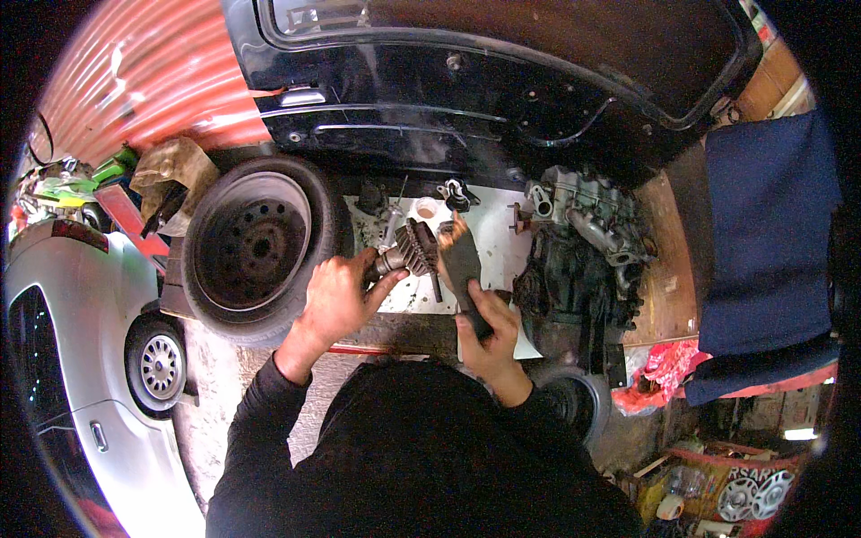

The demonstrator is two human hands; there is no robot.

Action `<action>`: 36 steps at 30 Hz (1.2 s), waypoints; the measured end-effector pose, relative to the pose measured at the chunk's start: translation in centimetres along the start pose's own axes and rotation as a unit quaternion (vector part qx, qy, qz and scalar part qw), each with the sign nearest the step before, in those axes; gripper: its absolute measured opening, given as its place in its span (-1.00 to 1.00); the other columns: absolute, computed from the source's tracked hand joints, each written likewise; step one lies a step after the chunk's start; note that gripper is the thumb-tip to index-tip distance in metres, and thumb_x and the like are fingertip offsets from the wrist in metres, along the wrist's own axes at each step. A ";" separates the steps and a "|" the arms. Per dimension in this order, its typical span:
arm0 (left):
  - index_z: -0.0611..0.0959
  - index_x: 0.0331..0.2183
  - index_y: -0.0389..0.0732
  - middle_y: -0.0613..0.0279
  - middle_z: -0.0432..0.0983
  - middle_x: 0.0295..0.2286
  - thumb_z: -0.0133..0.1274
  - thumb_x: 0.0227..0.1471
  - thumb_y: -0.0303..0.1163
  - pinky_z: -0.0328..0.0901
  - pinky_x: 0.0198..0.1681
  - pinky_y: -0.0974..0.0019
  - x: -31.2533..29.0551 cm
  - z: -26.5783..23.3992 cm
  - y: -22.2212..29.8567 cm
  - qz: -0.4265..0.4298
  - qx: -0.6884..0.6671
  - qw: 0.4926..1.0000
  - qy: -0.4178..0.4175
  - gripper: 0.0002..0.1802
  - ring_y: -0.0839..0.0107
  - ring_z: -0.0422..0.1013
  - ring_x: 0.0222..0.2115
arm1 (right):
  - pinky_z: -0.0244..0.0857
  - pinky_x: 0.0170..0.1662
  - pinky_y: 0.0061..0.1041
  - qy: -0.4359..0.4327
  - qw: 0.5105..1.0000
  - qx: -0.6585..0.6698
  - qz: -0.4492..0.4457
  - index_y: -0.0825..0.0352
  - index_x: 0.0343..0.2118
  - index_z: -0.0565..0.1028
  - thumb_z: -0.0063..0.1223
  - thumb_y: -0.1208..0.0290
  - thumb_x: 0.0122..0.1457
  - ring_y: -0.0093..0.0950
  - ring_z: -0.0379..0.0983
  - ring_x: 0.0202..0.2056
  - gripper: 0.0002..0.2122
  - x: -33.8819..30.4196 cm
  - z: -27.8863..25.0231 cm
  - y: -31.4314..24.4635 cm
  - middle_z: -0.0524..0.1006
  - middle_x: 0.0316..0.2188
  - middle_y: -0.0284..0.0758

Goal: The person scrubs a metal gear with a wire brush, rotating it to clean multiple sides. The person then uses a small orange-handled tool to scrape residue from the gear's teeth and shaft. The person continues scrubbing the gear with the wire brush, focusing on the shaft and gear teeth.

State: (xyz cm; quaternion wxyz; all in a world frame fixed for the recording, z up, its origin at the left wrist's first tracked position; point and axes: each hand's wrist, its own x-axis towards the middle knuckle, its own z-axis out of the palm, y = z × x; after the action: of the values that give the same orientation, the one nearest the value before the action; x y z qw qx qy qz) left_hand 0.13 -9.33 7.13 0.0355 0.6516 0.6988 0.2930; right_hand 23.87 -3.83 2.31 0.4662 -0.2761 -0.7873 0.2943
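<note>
My left hand (343,294) is closed around the shaft end of a dark metal gear (415,248), whose toothed part faces right. In my right hand (493,334) is a brush (461,265) with a dark handle and a worn, tan-coloured far end. The brush stands beside the gear's teeth; whether they touch, I cannot tell. Beneath both lies a white, dirt-spotted sheet (502,235). A small dark metal part (458,195) and a round whitish cup (426,208) sit beyond the gear.
A wheel with a tyre (260,247) lies left of the sheet, and a greasy engine (587,242) stands right. Behind rises a black car panel (386,117). A silver car (99,394) is at far left. Dark blue cloth (767,251) hangs at right.
</note>
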 end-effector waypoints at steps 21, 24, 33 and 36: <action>0.64 -0.32 -0.26 -0.03 0.50 -0.68 0.17 0.02 0.08 0.40 -0.52 0.07 0.1 0.7 0.0 0.005 0.038 0.999 0.022 -0.47 0.02 0.51 -0.62 | 0.38 -0.30 -0.42 0.006 0.999 0.038 -0.001 0.44 0.04 0.49 0.16 0.56 0.01 -0.27 0.50 -0.41 -0.55 2.5 0.9 -0.1 0.53 -0.40 -0.11; 0.64 -0.32 -0.24 -0.03 0.50 -0.69 0.17 0.02 0.08 0.40 -0.53 0.07 0.4 0.6 -0.3 0.017 0.049 0.998 0.027 -0.48 0.02 0.51 -0.62 | 0.37 -0.29 -0.42 0.024 0.999 0.025 -0.007 0.42 0.04 0.49 0.16 0.57 0.01 -0.29 0.50 -0.42 -0.55 -0.1 0.5 1.0 0.53 -0.42 -0.13; 0.61 -0.41 -0.21 0.00 0.50 -0.69 0.15 0.03 0.09 0.39 -0.56 0.08 0.8 0.5 0.0 0.023 0.056 0.998 0.028 -0.51 0.01 0.50 -0.63 | 0.38 -0.26 -0.45 0.029 0.998 0.045 0.012 0.41 0.06 0.49 0.16 0.59 0.02 -0.32 0.53 -0.37 -0.55 2.9 0.7 -0.9 0.56 -0.36 -0.11; 0.60 -0.43 -0.20 0.00 0.49 -0.70 0.15 0.03 0.09 0.38 -0.59 0.08 1.4 0.1 0.1 0.015 0.067 0.997 0.027 -0.51 0.02 0.49 -0.65 | 0.37 -0.25 -0.47 0.036 0.999 0.014 -0.005 0.40 0.07 0.48 0.15 0.59 0.03 -0.32 0.53 -0.37 -0.54 0.5 0.4 0.0 0.56 -0.35 -0.11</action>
State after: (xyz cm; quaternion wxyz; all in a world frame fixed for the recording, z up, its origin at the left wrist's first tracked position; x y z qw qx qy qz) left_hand 0.05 -7.98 7.53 -0.0319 0.6547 0.7077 0.2637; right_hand 23.32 -3.55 2.39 0.4997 -0.2760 -0.7670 0.2930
